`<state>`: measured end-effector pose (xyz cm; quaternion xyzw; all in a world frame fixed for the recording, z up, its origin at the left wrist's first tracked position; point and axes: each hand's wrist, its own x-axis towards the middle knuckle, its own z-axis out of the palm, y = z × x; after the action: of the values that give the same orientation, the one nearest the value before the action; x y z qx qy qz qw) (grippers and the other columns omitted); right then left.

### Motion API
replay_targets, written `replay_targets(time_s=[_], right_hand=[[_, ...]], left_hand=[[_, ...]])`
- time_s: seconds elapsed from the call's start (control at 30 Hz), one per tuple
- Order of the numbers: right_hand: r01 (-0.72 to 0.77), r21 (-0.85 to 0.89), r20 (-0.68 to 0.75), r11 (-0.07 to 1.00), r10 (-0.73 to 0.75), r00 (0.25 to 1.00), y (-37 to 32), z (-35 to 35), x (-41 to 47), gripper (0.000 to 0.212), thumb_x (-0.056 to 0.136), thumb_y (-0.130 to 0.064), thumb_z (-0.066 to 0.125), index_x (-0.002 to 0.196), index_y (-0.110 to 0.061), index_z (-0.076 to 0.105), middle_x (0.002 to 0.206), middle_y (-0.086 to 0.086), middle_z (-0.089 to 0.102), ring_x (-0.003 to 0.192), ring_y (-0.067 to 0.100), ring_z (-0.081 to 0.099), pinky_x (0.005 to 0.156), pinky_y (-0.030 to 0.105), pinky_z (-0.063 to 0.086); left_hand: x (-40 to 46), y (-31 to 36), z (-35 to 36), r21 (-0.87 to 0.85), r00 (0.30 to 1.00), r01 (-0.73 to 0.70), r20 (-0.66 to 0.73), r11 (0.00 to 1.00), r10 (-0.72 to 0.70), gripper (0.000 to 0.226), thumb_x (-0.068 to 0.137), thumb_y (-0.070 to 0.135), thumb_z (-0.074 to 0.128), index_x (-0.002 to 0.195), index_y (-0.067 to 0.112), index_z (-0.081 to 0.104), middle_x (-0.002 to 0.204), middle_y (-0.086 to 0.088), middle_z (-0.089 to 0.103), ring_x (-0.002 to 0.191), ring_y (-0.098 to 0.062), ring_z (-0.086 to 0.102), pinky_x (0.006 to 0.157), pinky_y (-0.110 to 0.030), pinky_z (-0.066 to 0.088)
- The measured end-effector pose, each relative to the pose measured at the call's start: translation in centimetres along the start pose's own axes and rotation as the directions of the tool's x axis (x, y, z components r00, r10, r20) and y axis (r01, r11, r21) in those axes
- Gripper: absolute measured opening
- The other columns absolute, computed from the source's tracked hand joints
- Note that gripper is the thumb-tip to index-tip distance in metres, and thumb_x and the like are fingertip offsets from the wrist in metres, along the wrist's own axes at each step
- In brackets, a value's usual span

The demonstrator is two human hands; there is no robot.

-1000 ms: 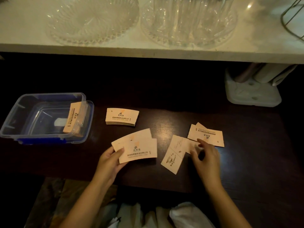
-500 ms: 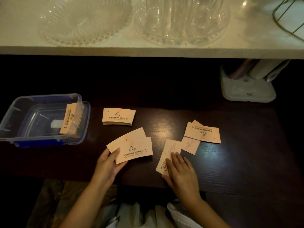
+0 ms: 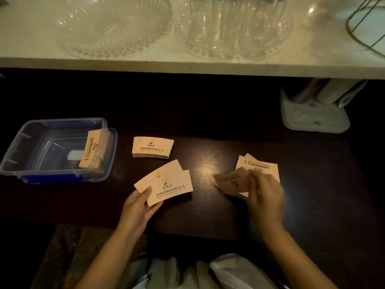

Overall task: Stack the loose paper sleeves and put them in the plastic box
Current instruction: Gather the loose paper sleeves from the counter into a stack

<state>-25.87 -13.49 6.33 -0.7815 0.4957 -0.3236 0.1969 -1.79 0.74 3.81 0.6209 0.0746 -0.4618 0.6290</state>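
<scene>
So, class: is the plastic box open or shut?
Open. The plastic box has no lid over its top, and a bundle of sleeves leans inside against its right wall.

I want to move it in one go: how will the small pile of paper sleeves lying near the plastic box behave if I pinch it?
The sleeve pile looks thin, flat and probably light. Its loose layers may slide and fan out, as those in the left hand do.
</scene>
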Motion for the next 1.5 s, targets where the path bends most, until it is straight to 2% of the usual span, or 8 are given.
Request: replay_targets(time_s=[0.1, 0.23, 0.5, 0.7, 0.9, 1.2, 1.4, 1.5], right_hand=[[-0.526, 0.484, 0.151, 0.699, 0.525, 0.837, -0.1, 0.0, 1.2, 0.024, 0.092, -0.006, 0.043, 0.106, -0.023, 0.054, 0.088, -0.004, 0.065, 0.085, 0.023, 0.065, 0.058, 0.028, 0.052], [-0.787, 0.565, 0.578, 0.249, 0.561, 0.593, -1.0, 0.3, 0.9, 0.059, 0.090, 0.006, 0.039, 0.134, -0.033, 0.034, 0.098, 0.001, 0.059, 0.073, 0.019, 0.064, 0.055, 0.025, 0.057], [-0.859, 0.486, 0.655, 0.160, 0.585, 0.479, -2.4, 2.1, -0.8, 0.016, 0.091, -0.010, 0.051, 0.089, -0.022, 0.061, 0.090, 0.005, 0.068, 0.077, 0.016, 0.064, 0.062, 0.027, 0.054], [-0.808, 0.502, 0.831, -0.309, 0.432, 0.351, -4.6, 4.2, -2.1, 0.021, 0.086, 0.006, 0.051, 0.097, -0.010, 0.058, 0.093, 0.009, 0.069, 0.078, 0.020, 0.068, 0.055, 0.028, 0.058], [-0.930, 0.359, 0.807, 0.083, 0.472, 0.354, -7.4, 6.1, -3.8, 0.018, 0.082, -0.022, 0.066, 0.099, -0.017, 0.064, 0.087, 0.000, 0.074, 0.072, 0.012, 0.065, 0.056, 0.023, 0.048], [-0.922, 0.303, 0.809, 0.243, 0.446, 0.383, -7.9, 6.1, -4.1, 0.020, 0.086, -0.037, 0.059, 0.096, -0.020, 0.062, 0.077, -0.002, 0.065, 0.057, 0.008, 0.057, 0.047, 0.017, 0.045], [-0.398, 0.153, 0.190, 0.904, 0.368, 0.910, 1.7, 2.4, 2.1, 0.030, 0.084, -0.017, 0.063, 0.112, -0.020, 0.056, 0.108, 0.004, 0.062, 0.103, 0.024, 0.055, 0.081, 0.031, 0.050], [-0.115, -0.261, 0.383, 0.959, 0.212, 0.899, 6.9, 0.5, 6.3, 0.067, 0.077, -0.021, 0.070, 0.136, -0.013, 0.039, 0.134, 0.011, 0.051, 0.129, 0.030, 0.037, 0.102, 0.046, 0.035]], left_hand=[[-0.2, -0.1, 0.3, -0.002, 1.000, 0.005, -0.006, 1.000, -0.005, 0.018, 0.089, 0.010, 0.052, 0.102, 0.019, 0.060, 0.099, -0.006, 0.069, 0.094, -0.019, 0.063, 0.064, -0.035, 0.053], [-0.5, 0.0, 0.8, 0.016, 1.000, 0.004, 0.000, 1.000, -0.004, 0.018, 0.089, 0.011, 0.051, 0.103, 0.019, 0.059, 0.101, -0.007, 0.067, 0.095, -0.021, 0.062, 0.064, -0.035, 0.052], [-1.4, 0.2, 1.9, 0.023, 1.000, -0.016, 0.025, 1.000, 0.015, 0.018, 0.088, 0.012, 0.052, 0.101, 0.022, 0.061, 0.100, -0.004, 0.069, 0.094, -0.018, 0.064, 0.062, -0.031, 0.054], [-2.6, 0.1, 3.3, 0.001, 0.995, -0.070, 0.074, 0.998, 0.070, 0.019, 0.089, 0.013, 0.051, 0.098, 0.026, 0.062, 0.084, 0.005, 0.076, 0.084, -0.011, 0.069, 0.063, -0.027, 0.054], [-4.1, -0.3, 5.1, -0.008, 0.982, -0.129, 0.141, 0.992, 0.129, 0.020, 0.091, 0.010, 0.047, 0.099, 0.022, 0.061, 0.088, 0.002, 0.075, 0.085, -0.011, 0.070, 0.063, -0.025, 0.058], [-4.6, -0.8, 5.1, 0.046, 0.974, -0.176, 0.150, 0.983, 0.168, 0.027, 0.089, 0.001, 0.046, 0.106, 0.017, 0.058, 0.101, -0.004, 0.068, 0.089, -0.013, 0.068, 0.072, -0.027, 0.057], [-3.4, -0.2, 3.7, 0.006, 0.983, -0.135, 0.125, 0.991, 0.133, 0.034, 0.089, 0.005, 0.047, 0.120, 0.016, 0.053, 0.110, -0.006, 0.065, 0.102, -0.019, 0.061, 0.068, -0.026, 0.058], [-3.1, -0.5, 3.6, -0.009, 0.985, -0.115, 0.125, 0.993, 0.116, 0.029, 0.089, 0.005, 0.047, 0.114, 0.018, 0.056, 0.109, -0.006, 0.066, 0.102, -0.019, 0.061, 0.067, -0.026, 0.059]])
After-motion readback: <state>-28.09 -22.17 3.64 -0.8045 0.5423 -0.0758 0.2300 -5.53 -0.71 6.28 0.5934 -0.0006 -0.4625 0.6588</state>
